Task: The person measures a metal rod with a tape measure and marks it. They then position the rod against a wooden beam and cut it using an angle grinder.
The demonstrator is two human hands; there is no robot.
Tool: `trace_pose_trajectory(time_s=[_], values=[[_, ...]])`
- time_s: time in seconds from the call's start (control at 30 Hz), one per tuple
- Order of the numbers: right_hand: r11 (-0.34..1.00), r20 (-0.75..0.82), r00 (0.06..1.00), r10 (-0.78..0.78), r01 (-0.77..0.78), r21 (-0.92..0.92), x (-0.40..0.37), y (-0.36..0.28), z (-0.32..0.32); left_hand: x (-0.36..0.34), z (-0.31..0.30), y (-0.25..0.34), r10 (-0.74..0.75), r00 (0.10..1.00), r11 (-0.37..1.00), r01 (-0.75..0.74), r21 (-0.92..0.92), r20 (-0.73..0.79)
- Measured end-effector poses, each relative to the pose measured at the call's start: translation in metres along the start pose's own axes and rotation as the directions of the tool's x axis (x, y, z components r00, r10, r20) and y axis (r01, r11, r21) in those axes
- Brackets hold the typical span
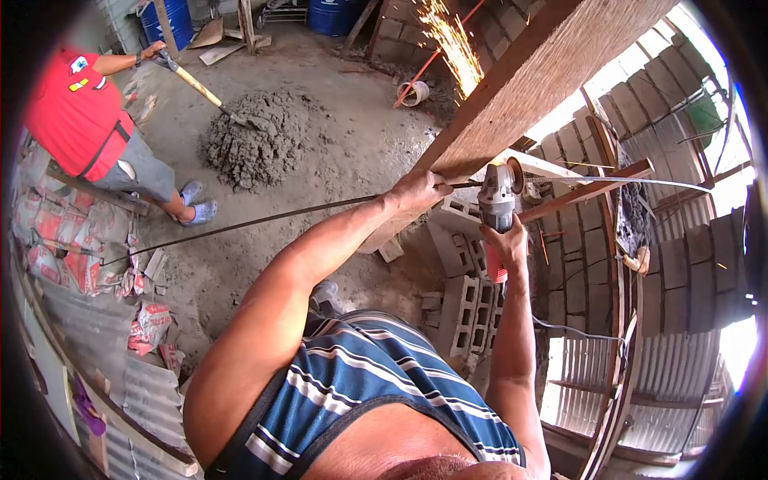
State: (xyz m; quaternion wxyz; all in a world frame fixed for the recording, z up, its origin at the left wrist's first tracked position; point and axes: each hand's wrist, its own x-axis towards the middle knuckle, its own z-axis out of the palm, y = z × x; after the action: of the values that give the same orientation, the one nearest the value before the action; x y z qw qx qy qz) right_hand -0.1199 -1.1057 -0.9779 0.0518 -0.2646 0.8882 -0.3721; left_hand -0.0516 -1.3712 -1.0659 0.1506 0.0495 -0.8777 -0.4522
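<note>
My left hand [419, 193] is closed around a long thin steel bar [312, 210], pressing it against the thick wooden post [512, 88]. The bar stretches down to the left across the floor area. My right hand [507, 240] grips an angle grinder [498, 200] by its body, with the red rear part showing below the hand. Its round disc [517, 175] sits at the upper right of the tool head, near the bar's right end. Bright sparks [450, 48] stream beyond the post. Whether the disc touches the bar is hard to make out.
At left, a person in a red shirt [80, 120] holds a shovel [198, 86] in a heap of wet mortar [256, 140]. Hollow blocks [464, 316] stand below the grinder. A white bucket [414, 94] lies near the sparks. Cement bags [150, 326] lie at left. A cord [580, 330] trails right.
</note>
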Motion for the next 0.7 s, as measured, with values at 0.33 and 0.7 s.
trace_pose_trajectory(time_s=[0.33,0.7], values=[[0.998,0.029,0.999,0.02,-0.021,0.054,-0.001,0.001,0.0,-0.009,-0.013,0.011,0.187,0.982,0.975,-0.183,0.124,-0.021],[0.998,0.036,0.999,0.024,-0.026,0.057,0.0,-0.005,0.0,-0.001,0.002,-0.004,0.061,0.997,0.998,-0.061,0.001,-0.042]])
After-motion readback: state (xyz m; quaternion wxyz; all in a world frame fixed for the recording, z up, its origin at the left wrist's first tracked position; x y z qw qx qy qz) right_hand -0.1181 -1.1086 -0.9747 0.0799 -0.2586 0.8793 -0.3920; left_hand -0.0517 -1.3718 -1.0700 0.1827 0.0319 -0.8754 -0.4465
